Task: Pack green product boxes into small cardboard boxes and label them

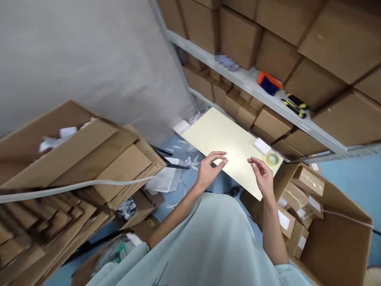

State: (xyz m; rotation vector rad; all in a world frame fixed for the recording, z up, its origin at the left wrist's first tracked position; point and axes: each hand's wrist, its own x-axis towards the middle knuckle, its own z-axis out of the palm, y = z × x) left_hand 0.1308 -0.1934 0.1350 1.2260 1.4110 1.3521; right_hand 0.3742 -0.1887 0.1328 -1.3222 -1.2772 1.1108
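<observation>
My left hand (210, 169) hovers over the near edge of a pale cream tabletop (222, 137). Its fingers are loosely curved, with a gap between thumb and forefinger and nothing visible in them. Across from it, my right hand (262, 174) hangs above the right part of the tabletop, its fingers half bent and also without a visible object. Close to the right hand lie a roll of tape (272, 159) and a small stack of white labels or paper (262, 146).
Shelving (253, 87) full of cardboard boxes stands behind the table, with box cutters (294, 107) on its ledge. To the right, an open carton (342, 234) holds several small taped boxes (309, 184). Flattened cardboard (125, 167) is stacked at left. Paper scraps (190, 161) litter the blue floor.
</observation>
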